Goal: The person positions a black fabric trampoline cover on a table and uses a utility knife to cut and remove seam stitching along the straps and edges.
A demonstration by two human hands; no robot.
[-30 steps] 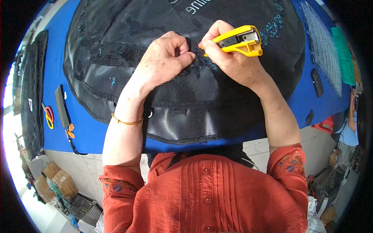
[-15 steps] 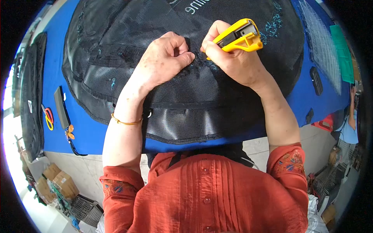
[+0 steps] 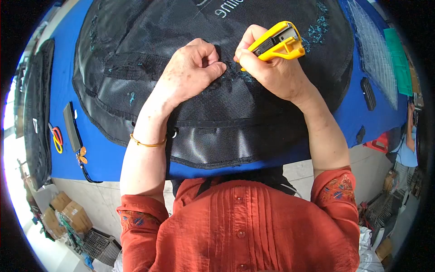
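Black mesh fabric (image 3: 217, 104) with dark edging lies spread over the blue table. My left hand (image 3: 192, 68) is closed, thumb against curled fingers, pinching the fabric near its middle. Just to the right, my right hand (image 3: 274, 68) is wrapped round a yellow cutter-like tool (image 3: 278, 41), whose upper end points up and right. The tool's lower tip is close to the cloth beside my left fingertips. Teal thread bits (image 3: 317, 29) cling to the fabric at the upper right, and a few lie between the hands.
Red-and-yellow scissors (image 3: 57, 139) and a dark flat case (image 3: 72, 127) lie on the blue table (image 3: 106, 156) at left. A black object (image 3: 368, 94) and a green tray (image 3: 398, 61) are at right. Cardboard boxes (image 3: 74, 215) stand on the floor. Another person's arm (image 3: 410, 127) shows far right.
The yellow tool has tilted more upright in my right hand, its upper end rising slightly. My left hand has barely moved and keeps its pinch.
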